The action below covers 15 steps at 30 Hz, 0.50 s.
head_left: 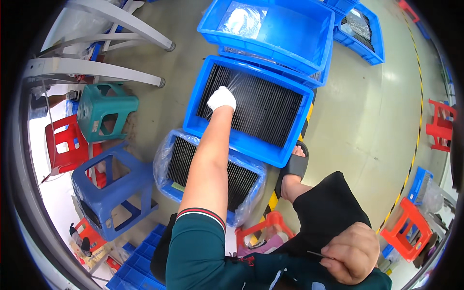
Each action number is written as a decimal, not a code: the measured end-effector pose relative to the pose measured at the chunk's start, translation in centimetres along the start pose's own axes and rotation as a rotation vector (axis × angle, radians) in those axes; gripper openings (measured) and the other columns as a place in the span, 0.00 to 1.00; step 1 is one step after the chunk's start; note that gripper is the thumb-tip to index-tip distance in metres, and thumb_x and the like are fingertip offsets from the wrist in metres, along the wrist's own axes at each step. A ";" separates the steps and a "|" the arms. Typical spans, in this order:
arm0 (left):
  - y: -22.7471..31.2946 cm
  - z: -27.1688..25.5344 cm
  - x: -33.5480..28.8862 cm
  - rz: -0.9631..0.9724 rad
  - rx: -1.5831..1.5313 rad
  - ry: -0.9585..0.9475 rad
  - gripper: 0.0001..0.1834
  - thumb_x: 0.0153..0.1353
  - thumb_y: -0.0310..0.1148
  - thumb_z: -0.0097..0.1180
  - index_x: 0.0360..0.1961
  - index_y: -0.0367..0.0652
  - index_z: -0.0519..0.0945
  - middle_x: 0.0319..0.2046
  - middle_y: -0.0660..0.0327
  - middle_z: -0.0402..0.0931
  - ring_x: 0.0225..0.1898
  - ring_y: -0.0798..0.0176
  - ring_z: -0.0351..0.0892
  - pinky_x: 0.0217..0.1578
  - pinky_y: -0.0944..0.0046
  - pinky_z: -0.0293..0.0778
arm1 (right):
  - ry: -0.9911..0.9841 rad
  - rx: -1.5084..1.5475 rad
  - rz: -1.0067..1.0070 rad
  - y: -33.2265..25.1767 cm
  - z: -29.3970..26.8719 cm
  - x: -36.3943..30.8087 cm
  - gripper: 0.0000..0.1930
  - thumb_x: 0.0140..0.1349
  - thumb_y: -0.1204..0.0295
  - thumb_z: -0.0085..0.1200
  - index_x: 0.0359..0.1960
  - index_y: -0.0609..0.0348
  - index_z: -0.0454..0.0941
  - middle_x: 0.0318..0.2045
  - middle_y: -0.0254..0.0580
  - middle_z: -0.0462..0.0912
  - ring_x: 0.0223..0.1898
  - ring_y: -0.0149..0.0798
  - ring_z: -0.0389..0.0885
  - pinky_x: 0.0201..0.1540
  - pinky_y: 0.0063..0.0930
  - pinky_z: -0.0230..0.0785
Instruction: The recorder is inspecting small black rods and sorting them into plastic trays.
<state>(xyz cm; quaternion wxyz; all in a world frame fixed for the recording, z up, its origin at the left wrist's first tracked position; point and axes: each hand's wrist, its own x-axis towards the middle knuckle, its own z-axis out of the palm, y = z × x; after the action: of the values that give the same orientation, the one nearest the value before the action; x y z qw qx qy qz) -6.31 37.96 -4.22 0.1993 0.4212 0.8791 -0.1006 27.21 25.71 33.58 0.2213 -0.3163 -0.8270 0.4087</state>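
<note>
My left hand (222, 98), in a white glove, reaches forward over a blue plastic bin (193, 113). Its fingers look closed at the left part of the bin, and what they grip is hidden. Rows of thin black strips (268, 108) fill this bin. Shiny streaks, like clear film, show beside the glove. Close to my body at the lower right, my bare right hand (355, 251) is closed around a thin grey pointed rod (316, 253). Only the rod's tip sticks out of the fingers.
Under my left forearm stands a plastic-lined bin (176, 193) of similar strips. A big blue bin (299, 31) holding a clear bag sits beyond. Green (92, 113) and blue stools (104, 195) and white table legs (106, 67) are at left. Red stools (406, 232) stand right.
</note>
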 end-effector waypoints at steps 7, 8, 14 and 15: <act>-5.5 -2.4 -7.1 -0.200 -1.671 -1.091 0.05 0.53 0.24 0.52 0.29 0.32 0.73 0.28 0.43 0.76 0.25 0.48 0.79 0.24 0.52 0.79 | -0.033 0.098 -0.030 -1.4 -0.1 -0.6 0.12 0.42 0.74 0.67 0.29 0.60 0.79 0.22 0.39 0.78 0.22 0.40 0.77 0.23 0.29 0.65; -6.1 -2.9 -9.7 -0.141 -2.073 -1.457 0.05 0.54 0.23 0.51 0.32 0.31 0.74 0.38 0.36 0.75 0.34 0.40 0.80 0.31 0.46 0.81 | -0.035 0.080 -0.051 -1.9 0.2 -0.5 0.12 0.42 0.74 0.68 0.29 0.60 0.79 0.22 0.39 0.78 0.22 0.40 0.77 0.23 0.29 0.65; -7.9 -7.3 -25.6 0.481 -2.497 -1.081 0.27 0.52 0.27 0.63 0.55 0.44 0.71 0.50 0.50 0.70 0.55 0.41 0.70 0.56 0.37 0.66 | -0.039 0.099 -0.137 -4.9 2.5 -1.1 0.08 0.44 0.78 0.64 0.28 0.59 0.78 0.24 0.38 0.79 0.24 0.42 0.77 0.28 0.30 0.69; -8.6 -8.0 -27.8 0.471 -2.514 -0.978 0.31 0.52 0.28 0.64 0.58 0.46 0.69 0.55 0.50 0.68 0.56 0.39 0.69 0.57 0.36 0.62 | -0.045 0.134 -0.114 -5.4 2.8 -1.3 0.06 0.46 0.78 0.62 0.27 0.59 0.78 0.23 0.39 0.79 0.25 0.43 0.77 0.29 0.30 0.69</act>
<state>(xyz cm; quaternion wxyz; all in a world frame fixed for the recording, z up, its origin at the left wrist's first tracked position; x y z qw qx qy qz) 0.55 15.90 15.18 0.7432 0.0180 0.1259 0.6568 24.52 20.78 36.23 0.2462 -0.2439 -0.8193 0.4568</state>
